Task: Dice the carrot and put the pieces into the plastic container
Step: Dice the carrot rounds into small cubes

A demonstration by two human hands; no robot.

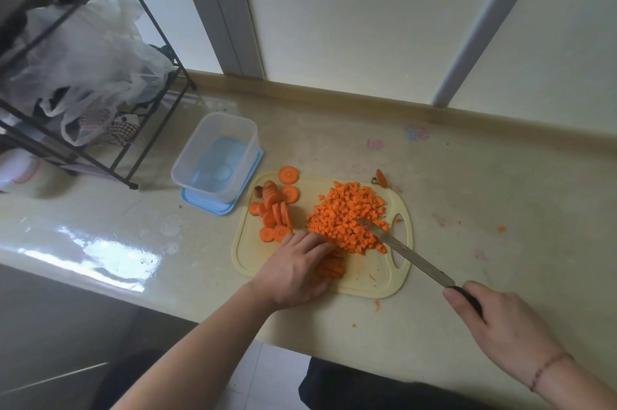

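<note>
Two hands are seen over a cutting board (367,286) on the table (500,195); carrot strips (332,267) are pressed by the left hand (297,271); a knife (405,251) is gripped by the right hand (504,331); dicing seems underway; transfer into the empty plastic container (217,155) awaits.

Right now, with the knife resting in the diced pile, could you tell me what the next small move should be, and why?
Probably bring the knife back over the carrot strips that the left hand steadies and cut across them. Those strips are not yet diced, round slices wait at the board's left end, and the plastic container holds no carrot, so scooping the diced pile seems early.
</note>
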